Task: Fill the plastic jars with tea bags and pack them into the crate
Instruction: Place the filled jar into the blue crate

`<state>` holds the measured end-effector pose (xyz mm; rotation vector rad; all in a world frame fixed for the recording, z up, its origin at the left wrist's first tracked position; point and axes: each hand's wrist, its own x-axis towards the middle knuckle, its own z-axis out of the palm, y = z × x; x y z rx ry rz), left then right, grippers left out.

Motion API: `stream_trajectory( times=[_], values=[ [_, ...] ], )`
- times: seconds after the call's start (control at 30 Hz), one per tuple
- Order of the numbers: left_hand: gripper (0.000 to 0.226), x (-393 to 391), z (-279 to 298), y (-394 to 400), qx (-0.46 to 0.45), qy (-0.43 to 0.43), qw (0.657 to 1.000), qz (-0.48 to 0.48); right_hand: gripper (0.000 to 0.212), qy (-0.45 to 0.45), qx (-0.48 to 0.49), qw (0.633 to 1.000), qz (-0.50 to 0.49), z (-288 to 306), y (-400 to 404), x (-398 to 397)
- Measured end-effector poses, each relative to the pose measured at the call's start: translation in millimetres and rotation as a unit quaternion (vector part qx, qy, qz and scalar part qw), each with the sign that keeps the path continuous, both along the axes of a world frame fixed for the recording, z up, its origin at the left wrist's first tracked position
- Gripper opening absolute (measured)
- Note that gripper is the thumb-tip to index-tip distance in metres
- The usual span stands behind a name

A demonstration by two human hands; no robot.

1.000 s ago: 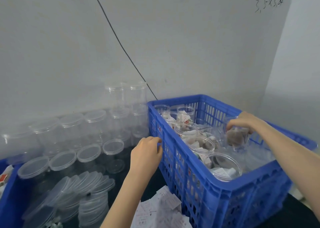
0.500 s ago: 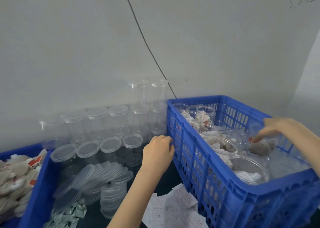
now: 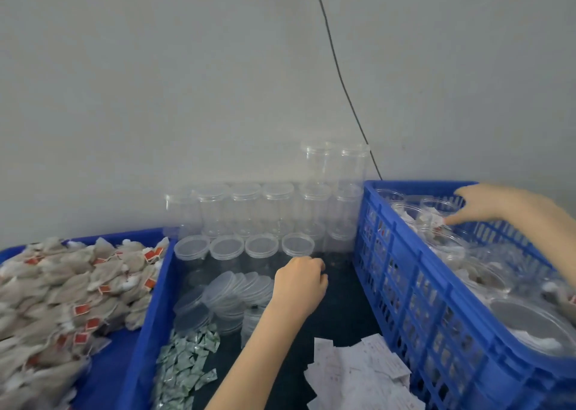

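Observation:
A blue slatted crate stands at the right, holding several clear jars with tea bags. My right hand hovers over the crate's far end, fingers spread and holding nothing. My left hand is loosely curled over the dark table, just in front of a row of empty clear jars and left of the crate; nothing shows in it. A heap of tea bags with red tags fills a blue tray at the left.
More lidded empty jars are stacked against the grey wall. Loose clear lids lie in a row near my left wrist. Green-white sachets and white paper slips lie on the table front. A black cable runs down the wall.
My left hand has left the crate's near rim and moved left toward the empty jars. My right hand has let go of the jar in the crate and lifted. The view swung left.

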<state>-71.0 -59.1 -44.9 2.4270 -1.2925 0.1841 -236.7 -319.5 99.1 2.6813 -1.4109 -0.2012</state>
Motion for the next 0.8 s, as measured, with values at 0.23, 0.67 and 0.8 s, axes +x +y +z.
stream_trajectory(
  times=[0.23, 0.67, 0.8],
  values=[
    [0.028, 25.3, -12.0, 24.0, 0.007, 0.016, 0.999, 0.04, 0.064, -0.049, 0.115, 0.971, 0.205, -28.2, 91.3, 121.1],
    [0.03, 72.3, -40.7, 53.7, -0.006, 0.073, 0.991, 0.115, 0.086, -0.221, 0.155, 0.952, 0.147, -207.9, 123.4, 207.8],
    [0.031, 81.6, -46.5, 58.5, -0.013, 0.08, 0.988, 0.135, 0.085, -0.35, 0.169, 0.912, 0.128, -236.8, 133.5, 210.1]
  ],
)
